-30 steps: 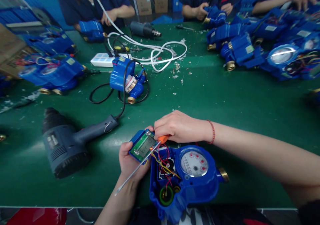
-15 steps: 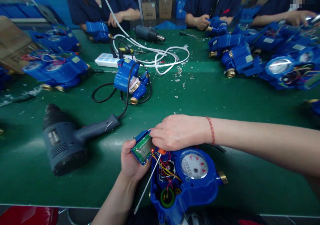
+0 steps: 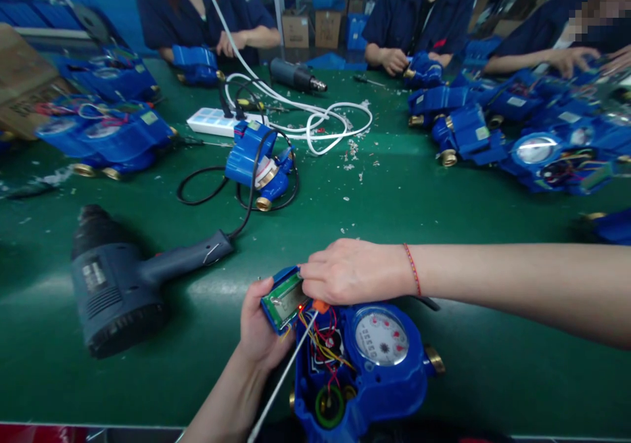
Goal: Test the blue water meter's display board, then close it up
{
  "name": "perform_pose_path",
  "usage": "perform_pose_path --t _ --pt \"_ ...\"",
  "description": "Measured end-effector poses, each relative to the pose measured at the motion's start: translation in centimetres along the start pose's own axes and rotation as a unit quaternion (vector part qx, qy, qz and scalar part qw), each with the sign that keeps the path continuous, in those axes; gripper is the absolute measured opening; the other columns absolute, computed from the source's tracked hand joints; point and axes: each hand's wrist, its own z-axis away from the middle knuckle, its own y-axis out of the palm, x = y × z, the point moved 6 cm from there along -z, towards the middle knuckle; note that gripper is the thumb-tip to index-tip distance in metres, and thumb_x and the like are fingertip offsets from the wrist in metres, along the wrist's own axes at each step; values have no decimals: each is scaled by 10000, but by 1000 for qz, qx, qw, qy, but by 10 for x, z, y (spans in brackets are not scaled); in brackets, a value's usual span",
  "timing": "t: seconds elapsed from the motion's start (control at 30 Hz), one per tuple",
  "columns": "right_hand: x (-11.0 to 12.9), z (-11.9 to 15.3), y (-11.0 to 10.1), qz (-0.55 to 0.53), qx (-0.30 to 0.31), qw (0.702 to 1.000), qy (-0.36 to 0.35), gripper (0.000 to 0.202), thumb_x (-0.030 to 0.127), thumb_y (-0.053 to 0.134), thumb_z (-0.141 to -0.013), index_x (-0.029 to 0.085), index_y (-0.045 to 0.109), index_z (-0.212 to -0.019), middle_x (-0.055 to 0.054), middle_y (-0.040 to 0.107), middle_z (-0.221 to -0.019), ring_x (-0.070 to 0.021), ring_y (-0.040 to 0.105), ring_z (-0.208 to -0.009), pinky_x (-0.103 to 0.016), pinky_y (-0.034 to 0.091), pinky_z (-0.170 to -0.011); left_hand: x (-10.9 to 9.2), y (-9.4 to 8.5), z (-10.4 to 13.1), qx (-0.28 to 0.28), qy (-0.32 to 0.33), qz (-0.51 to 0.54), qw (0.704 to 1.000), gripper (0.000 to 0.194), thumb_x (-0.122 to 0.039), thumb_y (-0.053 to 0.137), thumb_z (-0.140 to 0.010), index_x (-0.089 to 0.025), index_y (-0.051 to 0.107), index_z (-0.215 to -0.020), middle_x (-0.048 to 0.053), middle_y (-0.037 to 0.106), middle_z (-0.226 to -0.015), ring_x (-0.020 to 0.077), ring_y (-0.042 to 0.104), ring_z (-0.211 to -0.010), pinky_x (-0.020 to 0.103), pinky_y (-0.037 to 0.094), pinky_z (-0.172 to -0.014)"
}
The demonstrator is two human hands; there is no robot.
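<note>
My left hand (image 3: 259,331) is closed around the left end of a small green display board (image 3: 282,302) in a blue frame, thumb on its edge. My right hand (image 3: 348,273) has its fingertips bunched at the board's right end, partly covering it. Beneath that palm shows the orange handle of a screwdriver (image 3: 288,371), its long shaft slanting down toward me. Just below both hands sits a blue water meter (image 3: 389,387) with a round dial (image 3: 382,336). Red and yellow wires (image 3: 328,344) run from its open compartment toward the board, where a red light glows.
A heat gun (image 3: 118,292) lies at left, its cord passing another blue meter (image 3: 254,157). Behind are a power strip (image 3: 214,121), white cable and second heat gun (image 3: 296,75). More meters (image 3: 468,131) crowd the right and left (image 3: 106,134). Co-workers sit across the table.
The view has shifted slightly, so the table things sit a little lower. The screwdriver's shaft now reaches farther down in view. Both hands keep their hold on the board.
</note>
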Motion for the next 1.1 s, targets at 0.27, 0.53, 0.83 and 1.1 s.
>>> perform_pose_path --t 0.27,0.53,0.83,1.1 --pt "5 -3 -2 32 60 995 -76 305 152 326 -984 133 605 -862 -61 584 -909 -197 524 -813 -334 291 -569 1 1 1 5 -47 -8 999 619 -309 263 -966 -3 651 -592 170 592 -607 216 642 -645 334 515 -816" --pt "7 -10 -10 43 181 976 -113 338 186 276 -1024 129 608 -1042 -47 569 -1083 -160 497 -965 -315 360 -708 -3 -3 2 -12 -51 -52 997 595 -252 281 -1011 -30 620 -576 126 599 -592 174 636 -611 329 515 -816" --pt "8 -13 -6 24 164 983 -75 313 201 301 -1021 120 604 -1025 -51 561 -1035 -159 498 -960 -315 356 -670 0 13 4 119 -40 -54 991 378 -392 532 -866 -60 712 -895 136 669 -783 282 658 -884 432 500 -879" --pt "-2 -13 4 -39 105 992 52 244 152 390 -944 56 598 -1029 -111 587 -998 -218 529 -946 -325 409 -789 0 8 -3 150 10 -63 987 441 -434 620 -816 -125 695 -1123 112 691 -924 312 635 -1022 455 493 -924"
